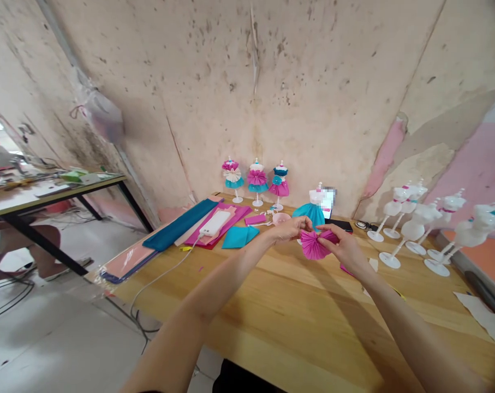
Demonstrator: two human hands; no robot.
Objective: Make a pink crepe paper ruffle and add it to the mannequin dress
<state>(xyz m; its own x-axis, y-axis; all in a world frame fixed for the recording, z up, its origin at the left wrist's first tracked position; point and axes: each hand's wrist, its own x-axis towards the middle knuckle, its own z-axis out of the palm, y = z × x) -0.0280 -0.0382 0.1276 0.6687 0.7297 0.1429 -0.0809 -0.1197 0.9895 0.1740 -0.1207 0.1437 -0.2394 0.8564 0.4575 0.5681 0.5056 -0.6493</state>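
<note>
Both of my hands hold a pleated magenta paper fan point(314, 246) above the wooden table point(272, 305). My left hand point(290, 228) pinches its top left corner with closed fingers. My right hand point(343, 248) grips its right side, thumb and fingers pressed on the folds. Just behind the fan stands a small white mannequin with a teal paper skirt point(312, 210).
Three dressed mini mannequins point(256, 179) stand by the wall. Several bare white mannequins point(427, 226) crowd the right end. Teal and pink paper sheets point(182, 226), a white power bank with cable point(214, 224) and a folded teal piece point(239, 236) lie at the left. Another table point(46, 191) stands at the far left.
</note>
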